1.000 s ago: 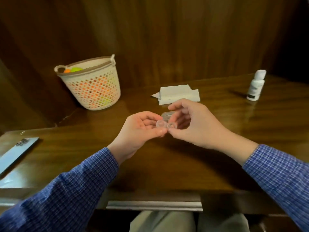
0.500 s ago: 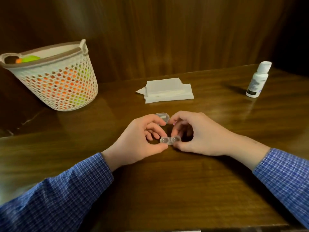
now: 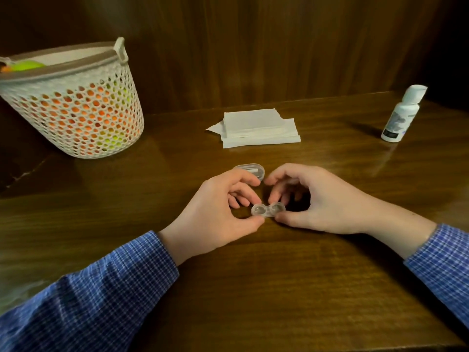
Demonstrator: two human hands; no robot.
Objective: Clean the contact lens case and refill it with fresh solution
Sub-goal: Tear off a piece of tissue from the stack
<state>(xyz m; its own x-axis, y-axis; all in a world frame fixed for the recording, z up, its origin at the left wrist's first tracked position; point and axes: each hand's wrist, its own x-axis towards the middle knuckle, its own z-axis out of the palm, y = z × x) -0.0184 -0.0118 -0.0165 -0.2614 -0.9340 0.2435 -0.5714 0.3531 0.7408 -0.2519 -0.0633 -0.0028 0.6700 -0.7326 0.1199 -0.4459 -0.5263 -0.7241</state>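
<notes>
Two hands meet at the lens case (image 3: 268, 212), a clear double-well tray low over the wooden table (image 3: 253, 288): the left hand (image 3: 218, 212) pinches its left end, the right hand (image 3: 317, 199) pinches its right end. Just beyond the fingertips lies a clear lid (image 3: 250, 169). Farther out sit folded tissues (image 3: 258, 127); the solution bottle (image 3: 402, 114) stands far right, a mesh basket (image 3: 76, 107) far left.

A perforated basket (image 3: 76, 115) of orange and green items stands left.
</notes>
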